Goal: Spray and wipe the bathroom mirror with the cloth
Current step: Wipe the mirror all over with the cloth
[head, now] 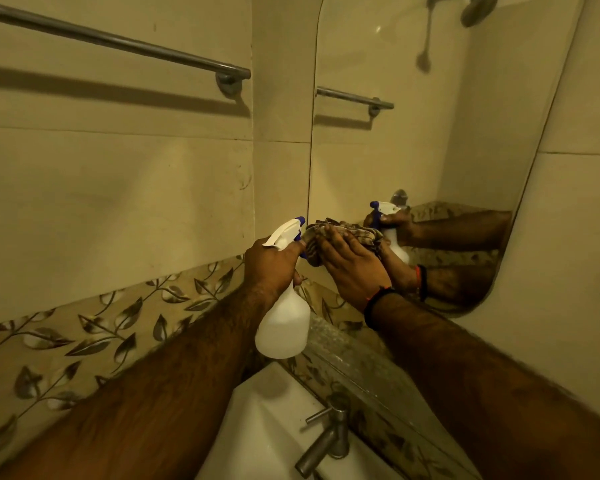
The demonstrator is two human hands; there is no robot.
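Observation:
A tall mirror (413,143) with rounded corners hangs on the tiled wall above the basin. My left hand (274,265) grips a white spray bottle (284,327) by its neck, its blue-tipped nozzle pointing towards the mirror's lower left corner. My right hand (350,265) lies flat, fingers straight, pressing a brown checked cloth (343,233) against the lower left part of the glass. The mirror reflects both hands and the bottle.
A white basin (257,427) with a metal tap (323,441) sits below my arms. A speckled stone ledge (343,344) runs under the mirror. A metal towel rail (118,41) crosses the left wall. A leaf-patterned tile band (84,330) runs along the wall.

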